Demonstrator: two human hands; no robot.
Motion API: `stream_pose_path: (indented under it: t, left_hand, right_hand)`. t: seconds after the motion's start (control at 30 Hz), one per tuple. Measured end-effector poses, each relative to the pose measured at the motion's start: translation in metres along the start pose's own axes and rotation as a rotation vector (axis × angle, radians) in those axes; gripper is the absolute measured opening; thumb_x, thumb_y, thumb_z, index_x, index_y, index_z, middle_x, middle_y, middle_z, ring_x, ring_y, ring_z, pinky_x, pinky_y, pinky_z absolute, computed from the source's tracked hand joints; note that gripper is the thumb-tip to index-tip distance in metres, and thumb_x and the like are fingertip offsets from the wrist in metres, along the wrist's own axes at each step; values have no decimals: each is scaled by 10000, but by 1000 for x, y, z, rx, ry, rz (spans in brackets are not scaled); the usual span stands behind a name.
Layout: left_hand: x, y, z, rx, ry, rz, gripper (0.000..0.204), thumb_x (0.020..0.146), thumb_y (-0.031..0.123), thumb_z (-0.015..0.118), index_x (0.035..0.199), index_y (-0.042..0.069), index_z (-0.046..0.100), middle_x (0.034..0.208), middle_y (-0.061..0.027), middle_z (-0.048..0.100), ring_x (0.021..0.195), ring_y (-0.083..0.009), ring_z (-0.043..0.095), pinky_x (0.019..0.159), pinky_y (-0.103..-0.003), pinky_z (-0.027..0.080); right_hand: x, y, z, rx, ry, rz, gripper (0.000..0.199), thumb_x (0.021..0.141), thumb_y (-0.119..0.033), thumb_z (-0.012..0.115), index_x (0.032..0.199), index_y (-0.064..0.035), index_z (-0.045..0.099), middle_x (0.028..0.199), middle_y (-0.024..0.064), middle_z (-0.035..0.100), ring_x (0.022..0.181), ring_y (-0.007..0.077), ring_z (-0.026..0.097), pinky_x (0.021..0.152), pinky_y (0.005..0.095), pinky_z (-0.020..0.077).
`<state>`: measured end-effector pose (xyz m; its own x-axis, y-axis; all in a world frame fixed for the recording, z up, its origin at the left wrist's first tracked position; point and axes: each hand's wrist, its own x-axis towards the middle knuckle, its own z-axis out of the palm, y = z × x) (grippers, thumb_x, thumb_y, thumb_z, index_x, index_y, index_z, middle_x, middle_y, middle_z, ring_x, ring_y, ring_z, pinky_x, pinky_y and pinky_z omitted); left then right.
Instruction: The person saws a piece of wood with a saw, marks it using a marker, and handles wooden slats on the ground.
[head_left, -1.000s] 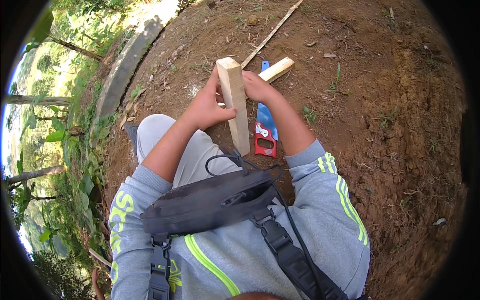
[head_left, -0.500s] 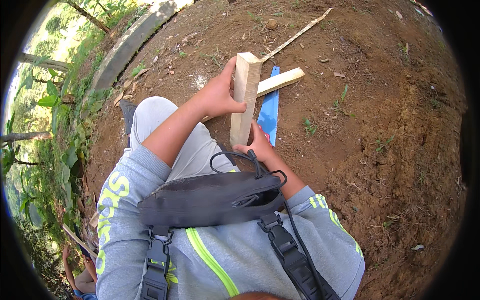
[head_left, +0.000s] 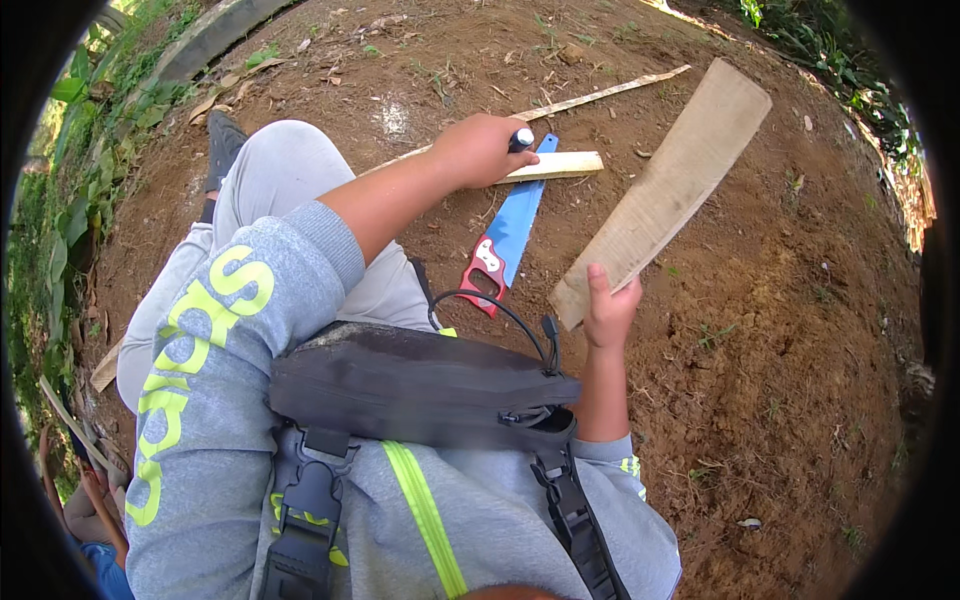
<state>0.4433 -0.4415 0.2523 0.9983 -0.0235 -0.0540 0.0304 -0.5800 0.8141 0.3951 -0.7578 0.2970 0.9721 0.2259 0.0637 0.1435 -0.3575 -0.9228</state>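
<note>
My right hand (head_left: 612, 312) grips the near end of a wooden board (head_left: 672, 190), thumb on top. The board is held up off the ground, slanting away to the far right with its broad face showing. My left hand (head_left: 482, 152) is closed around a short black cylinder with a pale end (head_left: 521, 140); most of it is hidden in the fist, so its kind is unclear. Just beyond and below that fist, a handsaw (head_left: 515, 225) with a blue blade and red handle lies on the soil. A pale wood strip (head_left: 555, 166) rests across its blade.
A long thin wood strip (head_left: 600, 94) lies on the brown soil (head_left: 760, 330) farther out. Pale sawdust (head_left: 393, 118) is scattered near my bent knee (head_left: 290, 160). A concrete edge (head_left: 210, 40) runs at the far left. Another person (head_left: 95, 500) sits at the lower left.
The wood, upright between both hands before, has swung right and is now in my right hand alone. My left hand has let go of it and now holds the black cylinder.
</note>
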Motion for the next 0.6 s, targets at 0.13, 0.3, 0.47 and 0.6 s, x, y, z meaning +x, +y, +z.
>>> stream_pose_path:
  t: [0.13, 0.3, 0.47, 0.6]
  left_hand:
    - [9, 12, 6, 46, -90, -34, 458, 1019, 529, 668, 1241, 133, 726, 1098, -186, 773, 1024, -404, 731, 881, -501, 574]
    - [22, -4, 2, 57, -120, 24, 505, 1036, 563, 625, 1274, 126, 709, 1096, -191, 773, 1033, -406, 732, 882, -513, 572]
    - [26, -3, -1, 110, -133, 33, 515, 1032, 587, 600, 1254, 139, 725, 1099, -163, 780, 1030, -393, 732, 876, -516, 574]
    - [29, -15, 6, 114, -100, 10, 421, 1017, 557, 620, 1190, 192, 740, 1031, -137, 777, 1012, -375, 740, 846, -526, 587]
  right_hand:
    - [11, -94, -33, -187, -39, -40, 575, 933, -193, 840, 1365, 63, 561, 1204, 148, 716, 1088, 221, 691, 959, 382, 549]
    - [13, -125, -22, -590, -291, -51, 613, 904, -222, 855, 1382, 20, 556, 1190, 211, 708, 1095, 312, 710, 922, 401, 553]
    - [0, -121, -13, -194, -71, -103, 631, 919, -178, 834, 1417, 32, 509, 1153, 185, 698, 1045, 274, 710, 918, 389, 559]
    - [9, -105, -14, -463, -164, -37, 609, 925, -177, 808, 1416, 27, 510, 1119, 194, 716, 1031, 283, 723, 891, 402, 568]
